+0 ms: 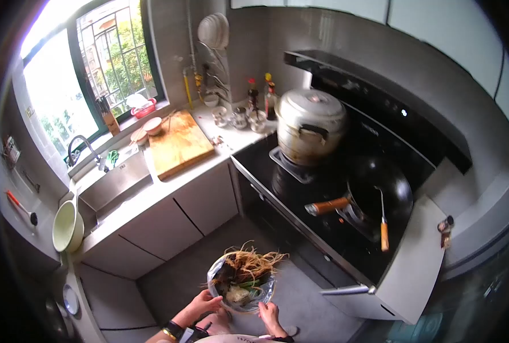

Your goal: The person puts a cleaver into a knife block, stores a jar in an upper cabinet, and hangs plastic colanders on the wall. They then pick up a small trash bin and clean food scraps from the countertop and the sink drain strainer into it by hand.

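A round bin (210, 273) lined with a clear plastic bag is held low over the floor, between my two hands. Stringy, root-like scraps (251, 262) stick out over its rim, and a pale lump (238, 295) lies inside with some green bits. My left hand (204, 304) grips the rim on the near left side. On the near right, my right hand (269, 315) has its fingers closed on the rim too. The lower part of the bin is hidden from above.
Ahead right is a black stove (288, 188) with a large lidded pot (310, 123) and a wok (394, 183). A ladle (383, 228) leans in the wok. A cutting board (180, 143), a sink (117, 188) and a green colander (67, 226) line the left counter.
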`<state>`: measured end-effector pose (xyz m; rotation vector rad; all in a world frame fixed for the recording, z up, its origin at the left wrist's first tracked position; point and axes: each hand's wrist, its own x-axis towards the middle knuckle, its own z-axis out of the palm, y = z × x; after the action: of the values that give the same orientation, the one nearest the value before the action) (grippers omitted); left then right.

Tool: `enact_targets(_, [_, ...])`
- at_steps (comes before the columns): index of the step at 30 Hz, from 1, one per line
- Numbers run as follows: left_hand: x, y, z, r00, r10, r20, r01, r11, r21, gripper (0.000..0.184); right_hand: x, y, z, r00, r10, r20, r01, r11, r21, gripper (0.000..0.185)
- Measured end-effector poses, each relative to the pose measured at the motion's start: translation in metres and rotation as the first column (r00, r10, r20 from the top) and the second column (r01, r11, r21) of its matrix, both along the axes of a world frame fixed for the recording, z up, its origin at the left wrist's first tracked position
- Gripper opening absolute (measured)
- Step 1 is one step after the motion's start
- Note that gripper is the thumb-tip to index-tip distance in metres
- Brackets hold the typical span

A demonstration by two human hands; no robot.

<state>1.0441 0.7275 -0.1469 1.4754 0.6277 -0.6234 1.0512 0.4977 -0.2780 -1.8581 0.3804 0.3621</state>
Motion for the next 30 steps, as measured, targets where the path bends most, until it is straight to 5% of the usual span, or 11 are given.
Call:
enact_targets(2, [0.017,0.042,-0.013,0.982,0.155,0.109,-0.154,0.988,-0.016,0.046,0.022,0.035,0.005,0.993,0.119,0.014,-0.118,0.992,-0.036,0.034])
enact_targets(3, [0.018,0.064,-0.03,0.946,0.288,0.151,-0.307,0.944,0.122,0.036,0.028,0.053,0.01,0.989,0.145,0.011,-0.145,0.989,0.011,0.033])
enact_targets(6, [0.032,0.119,-0.009,0.93,0.234,0.284,-0.328,0.877,0.351,0.018,0.067,0.109,0.033,0.969,0.247,-0.002,-0.244,0.957,0.16,0.03])
enact_targets(16, [0.061,0.206,0.037,0.743,0.416,0.525,-0.649,0.639,0.412,0.003,0.174,0.232,0.063,0.683,0.705,-0.192,-0.585,0.685,0.435,0.052])
enact_targets(19, [0.069,0.217,0.045,0.69,0.45,0.567,-0.717,0.528,0.454,0.005,0.223,0.248,0.046,0.445,0.847,-0.291,-0.647,0.528,0.551,0.068])
enact_targets(22, [0.07,0.225,0.07,0.645,0.517,0.563,-0.765,0.443,0.468,0.006,0.268,0.254,0.067,0.483,0.862,-0.153,-0.743,0.496,0.45,0.052])
enact_targets(27, [0.06,0.213,0.136,0.434,0.678,0.593,-0.899,0.286,0.332,0.01,0.37,0.243,0.073,0.564,0.822,-0.083,-0.676,0.517,0.525,0.041])
enact_targets(30, [0.06,0.208,0.148,0.367,0.667,0.648,-0.925,0.187,0.331,0.013,0.431,0.241,0.061,0.775,0.632,0.017,-0.575,0.693,0.436,0.051])
